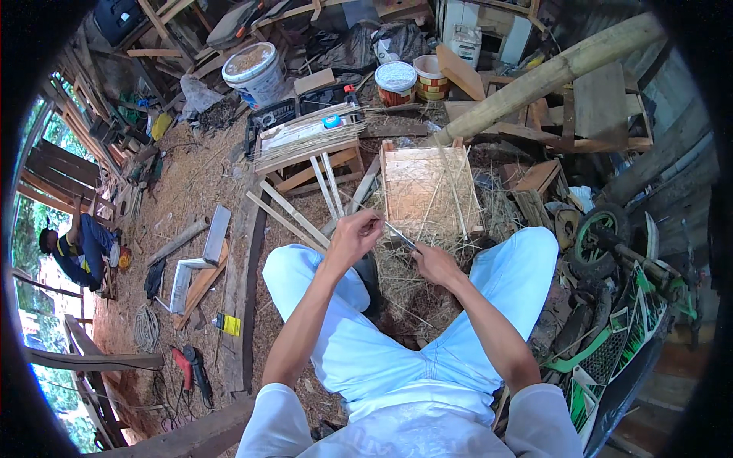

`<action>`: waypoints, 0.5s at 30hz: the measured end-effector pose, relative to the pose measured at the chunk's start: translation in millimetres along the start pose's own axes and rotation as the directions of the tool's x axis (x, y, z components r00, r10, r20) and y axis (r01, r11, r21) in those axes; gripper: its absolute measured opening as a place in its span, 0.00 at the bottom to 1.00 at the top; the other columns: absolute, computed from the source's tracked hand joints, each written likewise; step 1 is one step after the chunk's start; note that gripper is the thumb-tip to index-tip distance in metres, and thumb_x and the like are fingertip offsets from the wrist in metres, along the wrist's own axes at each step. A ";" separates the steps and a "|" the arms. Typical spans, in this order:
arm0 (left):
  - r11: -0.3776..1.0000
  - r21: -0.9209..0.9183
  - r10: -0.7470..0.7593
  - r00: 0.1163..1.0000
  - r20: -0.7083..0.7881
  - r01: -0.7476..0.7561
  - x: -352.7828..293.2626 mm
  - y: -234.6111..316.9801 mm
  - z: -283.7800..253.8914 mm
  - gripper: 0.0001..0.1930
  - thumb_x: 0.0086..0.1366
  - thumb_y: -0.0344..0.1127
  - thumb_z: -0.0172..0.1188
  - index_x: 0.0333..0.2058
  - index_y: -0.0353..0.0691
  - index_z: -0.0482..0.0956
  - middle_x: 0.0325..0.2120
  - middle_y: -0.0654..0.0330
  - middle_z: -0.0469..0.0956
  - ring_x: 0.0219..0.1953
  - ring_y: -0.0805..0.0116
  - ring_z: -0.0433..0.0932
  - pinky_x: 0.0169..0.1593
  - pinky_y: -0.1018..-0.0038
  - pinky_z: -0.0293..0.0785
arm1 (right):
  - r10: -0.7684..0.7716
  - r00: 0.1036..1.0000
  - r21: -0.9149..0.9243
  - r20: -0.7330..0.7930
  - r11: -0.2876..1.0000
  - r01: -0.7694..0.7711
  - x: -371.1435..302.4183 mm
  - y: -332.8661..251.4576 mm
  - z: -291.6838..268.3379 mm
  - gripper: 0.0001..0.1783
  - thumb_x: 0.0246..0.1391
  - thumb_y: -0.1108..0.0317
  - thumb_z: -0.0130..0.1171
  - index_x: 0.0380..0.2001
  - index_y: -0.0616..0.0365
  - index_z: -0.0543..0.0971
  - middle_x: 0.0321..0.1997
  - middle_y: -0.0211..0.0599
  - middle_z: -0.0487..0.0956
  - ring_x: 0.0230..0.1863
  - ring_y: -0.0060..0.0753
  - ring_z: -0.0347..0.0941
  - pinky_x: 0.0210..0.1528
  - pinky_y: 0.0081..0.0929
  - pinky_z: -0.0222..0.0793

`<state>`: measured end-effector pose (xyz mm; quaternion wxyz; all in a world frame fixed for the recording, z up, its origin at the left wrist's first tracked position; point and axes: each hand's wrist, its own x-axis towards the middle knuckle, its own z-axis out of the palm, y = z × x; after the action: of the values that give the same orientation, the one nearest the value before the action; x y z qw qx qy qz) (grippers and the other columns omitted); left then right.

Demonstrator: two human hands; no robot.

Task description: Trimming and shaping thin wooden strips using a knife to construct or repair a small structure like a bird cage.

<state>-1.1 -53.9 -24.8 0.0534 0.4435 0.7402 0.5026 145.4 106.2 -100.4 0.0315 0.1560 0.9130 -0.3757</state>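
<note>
Between my knees, my left hand is closed in a pinch on a thin pale wooden strip. My right hand grips a knife, its blade angled up and left toward the left hand's fingertips. Whether the blade touches the strip I cannot tell. Just beyond both hands stands a low wooden stool or bench, strewn with thin shavings. Several longer pale strips lean to the left of my left hand. A bundle of thin strips lies on a wooden crate farther off, with a blue tape roll on top.
Buckets stand at the back. A thick pole slants across the right, above a small wheel and green-white panels. On the left lie a plank, a power tool and a rope coil; another person sits beyond.
</note>
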 end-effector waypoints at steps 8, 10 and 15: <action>0.999 0.044 -0.008 0.999 0.040 0.006 1.7 0.9 1.0 0.08 0.52 0.22 0.59 0.34 0.31 0.76 0.22 0.55 0.76 0.23 0.70 0.77 0.29 0.76 0.73 | -0.032 0.999 0.055 0.034 0.998 0.030 -2.1 -20.3 -20.8 0.12 0.60 0.60 0.45 0.40 0.57 0.70 0.26 0.58 0.75 0.33 0.64 0.71 0.35 0.54 0.64; 1.000 0.025 -0.004 0.999 0.034 0.003 4.3 4.6 1.8 0.08 0.52 0.22 0.59 0.33 0.31 0.76 0.22 0.55 0.76 0.23 0.70 0.77 0.29 0.76 0.73 | -0.055 0.998 0.057 0.009 0.997 0.054 2.1 -2.9 -8.4 0.11 0.60 0.61 0.45 0.38 0.57 0.70 0.24 0.58 0.74 0.32 0.66 0.70 0.34 0.54 0.62; 1.000 -0.006 -0.017 1.000 0.000 0.017 2.5 1.5 4.4 0.07 0.53 0.22 0.58 0.33 0.31 0.76 0.21 0.54 0.76 0.23 0.70 0.77 0.29 0.76 0.73 | 0.044 0.998 -0.012 0.052 0.999 -0.044 1.1 1.5 -0.9 0.11 0.60 0.61 0.44 0.37 0.57 0.69 0.26 0.60 0.74 0.34 0.67 0.70 0.36 0.56 0.62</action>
<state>0.5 -48.8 -24.9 0.0589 0.4371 0.7425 0.5042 144.8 108.1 -101.0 0.0644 0.1661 0.9102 -0.3740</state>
